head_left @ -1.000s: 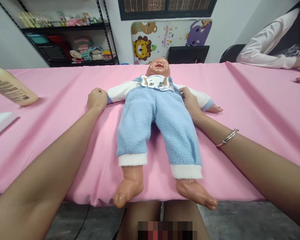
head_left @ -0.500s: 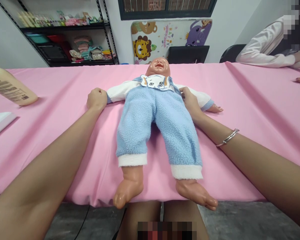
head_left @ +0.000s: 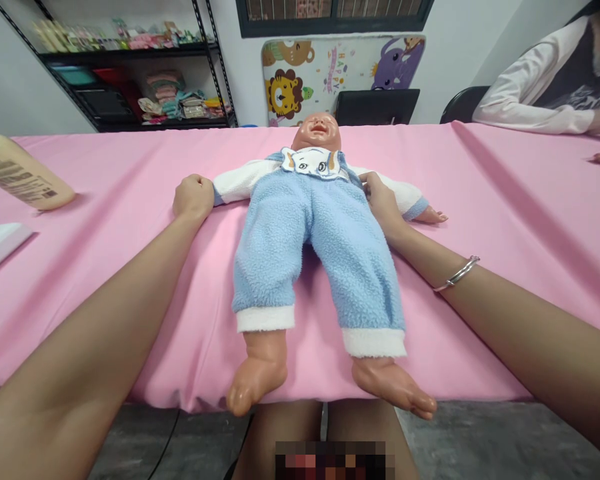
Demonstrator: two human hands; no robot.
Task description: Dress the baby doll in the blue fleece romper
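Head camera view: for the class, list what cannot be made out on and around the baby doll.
Head view only:
One hand of the baby doll: hidden under the person's left hand.
Cream bottle: label too small to read; cut off by the left edge.
White flat item: cut off by the left edge.
Shelf items: too small to identify.
Patch at the bottom edge: pixelated.

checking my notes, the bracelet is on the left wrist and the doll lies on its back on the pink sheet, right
No: the bracelet is on the right wrist, as the head view shows. The doll does lie on its back on the pink sheet.
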